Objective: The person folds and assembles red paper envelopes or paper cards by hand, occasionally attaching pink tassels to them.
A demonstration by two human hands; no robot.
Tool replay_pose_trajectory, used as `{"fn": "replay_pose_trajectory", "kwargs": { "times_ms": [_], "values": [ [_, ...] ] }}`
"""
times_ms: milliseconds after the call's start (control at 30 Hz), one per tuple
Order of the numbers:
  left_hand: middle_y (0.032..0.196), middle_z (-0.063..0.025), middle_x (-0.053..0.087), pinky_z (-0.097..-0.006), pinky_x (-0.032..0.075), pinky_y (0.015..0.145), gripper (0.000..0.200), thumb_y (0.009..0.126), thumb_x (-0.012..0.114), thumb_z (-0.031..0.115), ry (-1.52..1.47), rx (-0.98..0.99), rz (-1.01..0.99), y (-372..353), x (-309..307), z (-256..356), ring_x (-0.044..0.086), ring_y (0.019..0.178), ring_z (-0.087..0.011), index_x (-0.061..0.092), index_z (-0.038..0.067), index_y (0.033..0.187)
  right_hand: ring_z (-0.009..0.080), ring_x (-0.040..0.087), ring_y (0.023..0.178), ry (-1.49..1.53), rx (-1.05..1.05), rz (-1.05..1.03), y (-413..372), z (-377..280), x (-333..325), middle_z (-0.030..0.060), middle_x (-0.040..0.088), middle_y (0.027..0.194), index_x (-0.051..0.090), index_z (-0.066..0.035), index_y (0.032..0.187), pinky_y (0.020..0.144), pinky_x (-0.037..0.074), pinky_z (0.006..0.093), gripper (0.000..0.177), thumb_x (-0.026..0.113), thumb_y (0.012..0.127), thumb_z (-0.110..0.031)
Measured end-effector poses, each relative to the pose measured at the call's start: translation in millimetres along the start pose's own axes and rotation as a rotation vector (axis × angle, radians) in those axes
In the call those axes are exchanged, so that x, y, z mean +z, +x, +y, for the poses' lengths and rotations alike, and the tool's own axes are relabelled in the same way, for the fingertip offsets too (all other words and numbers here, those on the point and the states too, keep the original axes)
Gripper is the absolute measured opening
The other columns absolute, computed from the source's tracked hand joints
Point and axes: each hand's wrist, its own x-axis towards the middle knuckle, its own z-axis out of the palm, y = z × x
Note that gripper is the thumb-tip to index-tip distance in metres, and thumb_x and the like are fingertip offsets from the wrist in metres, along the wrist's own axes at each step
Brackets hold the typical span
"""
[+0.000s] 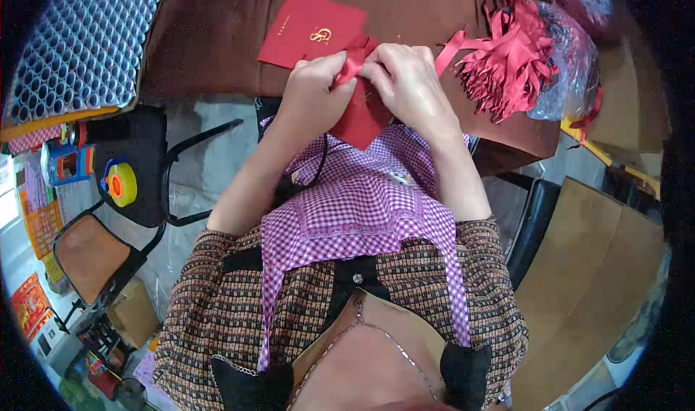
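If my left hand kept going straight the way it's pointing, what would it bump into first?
Most likely the shiny red satin ribbon right at the left hand's fingertips. Depth is unclear from this single view, so what comes after it is harder to judge.

The satin ribbon (352,63) looks smooth and glossy; the paper card (289,31), matt with shiny gold lettering (321,34). Crinkled clear plastic bag (568,67), matt cloth-covered surface (210,42), rough woven top (195,288).
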Motion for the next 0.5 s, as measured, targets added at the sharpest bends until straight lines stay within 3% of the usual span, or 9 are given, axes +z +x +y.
{"fn": "replay_pose_trajectory", "kwargs": {
  "times_ms": [133, 233, 300, 333, 400, 433, 500],
  "values": [
    [0.085, -0.0181, 0.065, -0.0373, 0.048, 0.073, 0.031, 0.074, 0.068, 0.011, 0.048, 0.002, 0.076, -2.2, 2.5, -4.9, 0.061, 0.077, -0.0318, 0.063, 0.000, 0.102, 0.0261, 0.057, 0.093, 0.007, -0.140, 0.175, 2.1, 1.2, -8.7, 0.0085, 0.061, 0.096, 0.063, -0.004, 0.097, 0.083, 0.041, 0.0378, 0.020, 0.064, 0.079, -0.012],
    [0.088, -0.0184, 0.066, -0.0381, 0.049, 0.076, 0.034, 0.074, 0.068, 0.011, 0.044, 0.045, 0.046, -3.2, 1.5, -4.2, 0.062, 0.079, -0.0320, 0.063, 0.002, 0.106, 0.0261, 0.055, 0.095, -0.100, -0.268, 0.116, 3.5, 5.3, -17.8, 0.0071, 0.059, 0.097, 0.063, -0.006, 0.100, 0.083, 0.041, 0.0375, 0.025, 0.065, 0.075, -0.006],
    [0.075, -0.0141, 0.060, -0.0407, 0.040, 0.072, 0.017, 0.073, 0.062, 0.011, 0.008, 0.126, 0.081, -5.9, 2.5, -2.6, 0.058, 0.075, -0.0327, 0.056, 0.002, 0.087, 0.0263, 0.054, 0.095, -0.094, -0.277, 0.128, 5.9, 3.0, -20.2, 0.0056, 0.059, 0.097, 0.063, -0.008, 0.096, 0.082, 0.041, 0.0369, 0.025, 0.066, 0.072, -0.003],
    [0.075, -0.0141, 0.060, -0.0407, 0.040, 0.072, 0.017, 0.073, 0.062, 0.011, 0.005, 0.126, 0.076, -6.5, 1.8, -2.5, 0.058, 0.075, -0.0327, 0.056, 0.002, 0.087, 0.0261, 0.054, 0.093, -0.065, -0.270, 0.089, 7.4, 3.3, -21.1, 0.0055, 0.058, 0.095, 0.063, -0.008, 0.092, 0.082, 0.041, 0.0369, 0.022, 0.066, 0.071, -0.003],
    [0.084, -0.0161, 0.066, -0.0328, 0.048, 0.071, 0.027, 0.077, 0.066, 0.009, -0.100, 0.094, -0.077, -5.9, -2.4, -1.8, 0.061, 0.072, -0.0279, 0.064, 0.000, 0.102, 0.0252, 0.052, 0.087, -0.036, -0.280, 0.018, 9.5, 7.3, -21.3, 0.0053, 0.055, 0.086, 0.060, -0.007, 0.083, 0.079, 0.042, 0.0363, 0.015, 0.066, 0.070, -0.002],
    [0.084, -0.0161, 0.066, -0.0328, 0.048, 0.071, 0.027, 0.077, 0.066, 0.009, -0.104, 0.089, -0.071, -4.6, -5.1, -0.6, 0.061, 0.072, -0.0279, 0.064, 0.000, 0.102, 0.0252, 0.052, 0.087, -0.037, -0.284, 0.011, 11.3, 9.6, -22.3, 0.0053, 0.055, 0.086, 0.060, -0.007, 0.083, 0.079, 0.042, 0.0363, 0.015, 0.066, 0.070, -0.002],
    [0.082, -0.0119, 0.067, -0.0281, 0.046, 0.068, 0.017, 0.086, 0.060, 0.012, -0.303, -0.093, -0.282, -4.6, -12.2, 1.0, 0.062, 0.072, -0.0226, 0.065, -0.002, 0.093, 0.0246, 0.051, 0.084, 0.052, -0.279, -0.130, 13.1, 15.0, -23.9, 0.0056, 0.052, 0.082, 0.059, -0.006, 0.082, 0.077, 0.042, 0.0352, 0.015, 0.066, 0.070, -0.002]
  ]
}}
